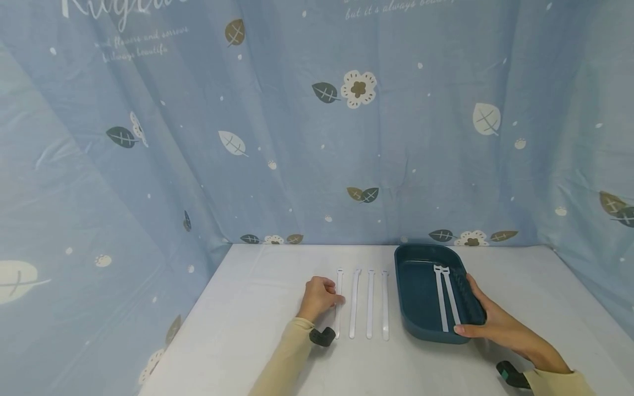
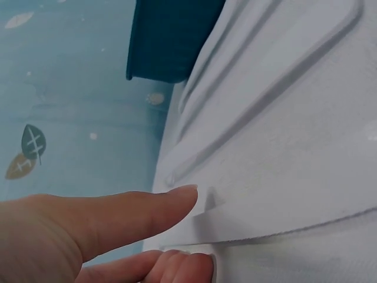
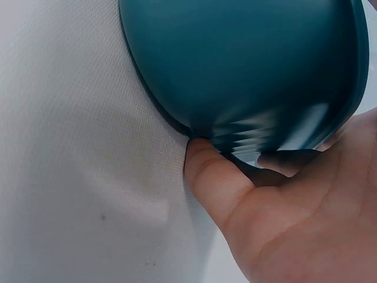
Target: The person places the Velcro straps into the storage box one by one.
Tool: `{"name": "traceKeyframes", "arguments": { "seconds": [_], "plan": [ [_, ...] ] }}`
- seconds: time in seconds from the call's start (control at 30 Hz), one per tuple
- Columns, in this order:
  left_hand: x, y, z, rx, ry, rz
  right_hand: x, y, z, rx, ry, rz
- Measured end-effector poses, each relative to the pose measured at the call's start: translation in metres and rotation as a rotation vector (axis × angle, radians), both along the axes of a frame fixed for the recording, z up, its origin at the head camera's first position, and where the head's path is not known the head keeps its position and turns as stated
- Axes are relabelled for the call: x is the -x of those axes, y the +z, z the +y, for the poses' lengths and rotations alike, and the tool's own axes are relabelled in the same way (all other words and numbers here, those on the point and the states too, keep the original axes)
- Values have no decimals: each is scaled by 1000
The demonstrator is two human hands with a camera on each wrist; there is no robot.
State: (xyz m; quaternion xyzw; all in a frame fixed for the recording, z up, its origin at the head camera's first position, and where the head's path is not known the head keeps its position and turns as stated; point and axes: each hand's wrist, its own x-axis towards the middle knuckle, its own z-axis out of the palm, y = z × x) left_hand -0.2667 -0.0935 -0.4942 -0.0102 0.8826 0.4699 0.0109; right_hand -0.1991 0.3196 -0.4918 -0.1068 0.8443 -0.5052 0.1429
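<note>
My left hand [image 1: 319, 297] is at the leftmost white cable tie [image 1: 339, 281], which lies flat on the table. In the left wrist view, the thumb [image 2: 159, 209] and the bent fingers [image 2: 182, 268] stand apart on either side of that tie's end, not pinching it. On the right, my right hand [image 1: 510, 329] grips the near right corner of a dark teal tray [image 1: 416, 291], its thumb over the rim and the other fingers along the outer side. Two white cable ties [image 1: 442, 302] lie side by side inside the tray.
More white cable ties [image 1: 370, 305] lie in a row between my left hand and the tray, roughly parallel. A white cloth [image 1: 238, 308] covers the table. Behind it hangs a blue patterned curtain [image 1: 297, 181], which also runs along both sides.
</note>
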Motion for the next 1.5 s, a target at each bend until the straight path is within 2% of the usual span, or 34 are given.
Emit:
{"name": "traceKeyframes", "arguments": {
  "seconds": [0.23,0.37,0.57,1.0,1.23,1.5],
  "plan": [
    [-3,-2,3,95,-6,59,0,1,0,-5,-4,-13],
    [-3,-1,3,101,-16,74,0,0,0,-12,-6,-14],
    [0,0,-1,99,-39,67,1,0,0,-17,-7,-13],
    [3,3,-6,64,-62,-8,1,1,-1,-15,-6,-22],
    [4,8,-9,72,-82,-25,1,3,-1,-17,-12,-17],
    [5,9,-12,49,-81,-39,1,2,-1,-5,-10,-1]
  ]
}}
